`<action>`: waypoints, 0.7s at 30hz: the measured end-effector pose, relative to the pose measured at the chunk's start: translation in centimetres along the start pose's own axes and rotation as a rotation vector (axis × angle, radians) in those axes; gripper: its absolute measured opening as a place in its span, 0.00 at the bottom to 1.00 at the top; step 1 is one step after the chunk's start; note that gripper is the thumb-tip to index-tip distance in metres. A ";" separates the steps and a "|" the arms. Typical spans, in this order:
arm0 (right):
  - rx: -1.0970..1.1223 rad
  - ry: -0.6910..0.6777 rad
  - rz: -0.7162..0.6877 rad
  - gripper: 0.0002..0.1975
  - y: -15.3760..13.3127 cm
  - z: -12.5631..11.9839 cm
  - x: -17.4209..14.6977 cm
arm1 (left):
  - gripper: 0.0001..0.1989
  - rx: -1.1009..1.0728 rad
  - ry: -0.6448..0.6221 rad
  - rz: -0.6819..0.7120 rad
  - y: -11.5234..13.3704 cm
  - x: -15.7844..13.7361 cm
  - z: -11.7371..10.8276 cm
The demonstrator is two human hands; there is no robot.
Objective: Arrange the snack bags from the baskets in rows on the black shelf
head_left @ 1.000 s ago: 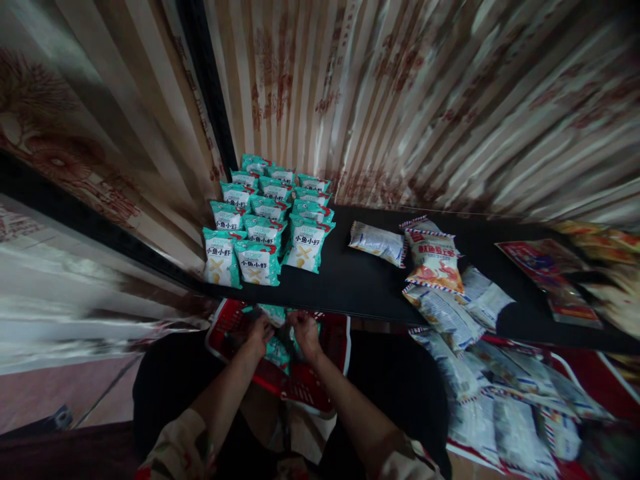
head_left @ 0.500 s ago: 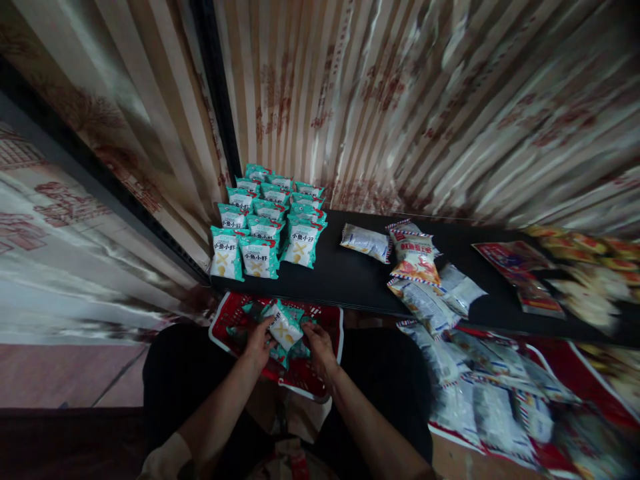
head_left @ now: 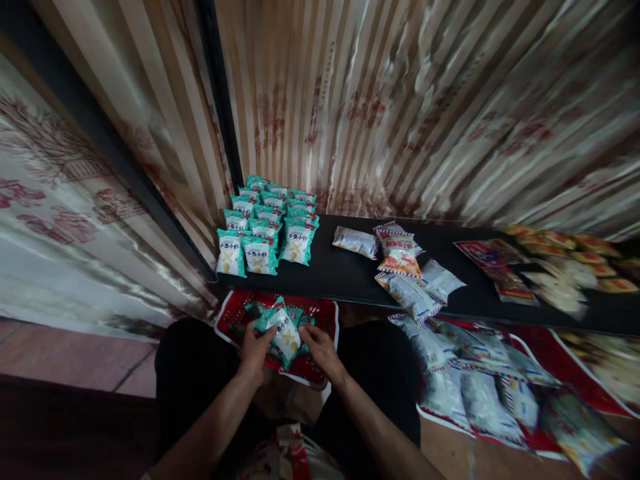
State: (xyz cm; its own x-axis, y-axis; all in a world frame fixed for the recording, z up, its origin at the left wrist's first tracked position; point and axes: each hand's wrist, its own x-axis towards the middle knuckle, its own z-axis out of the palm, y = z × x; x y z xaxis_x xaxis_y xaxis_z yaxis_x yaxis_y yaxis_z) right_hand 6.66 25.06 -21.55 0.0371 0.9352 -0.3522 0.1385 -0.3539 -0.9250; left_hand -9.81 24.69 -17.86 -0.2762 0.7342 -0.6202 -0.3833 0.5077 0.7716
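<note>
A teal-and-white snack bag (head_left: 286,337) with a yellow pattern is held up over the red basket (head_left: 327,308). My left hand (head_left: 256,348) is closed on the bag's left side, thumb on its front. At its right edge, my right hand (head_left: 321,348) has its fingers closed on the bag. More teal bags lie in the basket beneath, partly hidden by my hands and the held bag. Behind the basket, rows of matching teal-and-white bags (head_left: 261,256) stand upright at the left end of the black shelf (head_left: 340,280).
White-and-blue bags and an orange-and-white bag (head_left: 400,255) lie along the shelf, with red packets (head_left: 500,267) and yellow packs farther right. A second red basket (head_left: 543,353) heaped with bags sits at lower right. A dark post (head_left: 220,93) and patterned curtains border the shelf.
The held bag has turned so that its front stands more upright, and both hands stay on it. My view has shifted slightly, moving the shelf contents leftward.
</note>
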 end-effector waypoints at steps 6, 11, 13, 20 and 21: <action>0.116 -0.254 -0.079 0.29 -3.4 -1.1 -1.7 | 0.22 0.141 -0.215 0.228 2.6 -1.0 0.4; 0.165 -0.376 -0.114 0.27 -5.7 -1.7 -2.4 | 0.18 0.216 -0.389 0.321 4.7 -1.4 1.7; 0.189 -0.303 -0.101 0.27 -6.2 -1.7 -2.3 | 0.18 0.242 -0.420 0.345 5.1 -1.5 2.3; 0.193 -0.058 -0.178 0.25 -9.0 -2.0 -1.4 | 0.26 0.350 -0.370 0.471 5.1 -0.9 4.0; 0.177 -0.028 -0.192 0.25 -9.3 -2.1 -1.1 | 0.25 0.409 -0.333 0.502 4.9 -0.9 4.2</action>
State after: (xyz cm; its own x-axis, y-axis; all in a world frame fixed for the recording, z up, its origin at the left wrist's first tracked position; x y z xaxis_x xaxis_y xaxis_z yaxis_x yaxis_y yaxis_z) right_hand 7.42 27.39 -12.25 -0.0009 0.9856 -0.1691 -0.0354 -0.1690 -0.9850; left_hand -7.78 28.41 -12.88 -0.0246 0.9881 -0.1520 0.0972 0.1537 0.9833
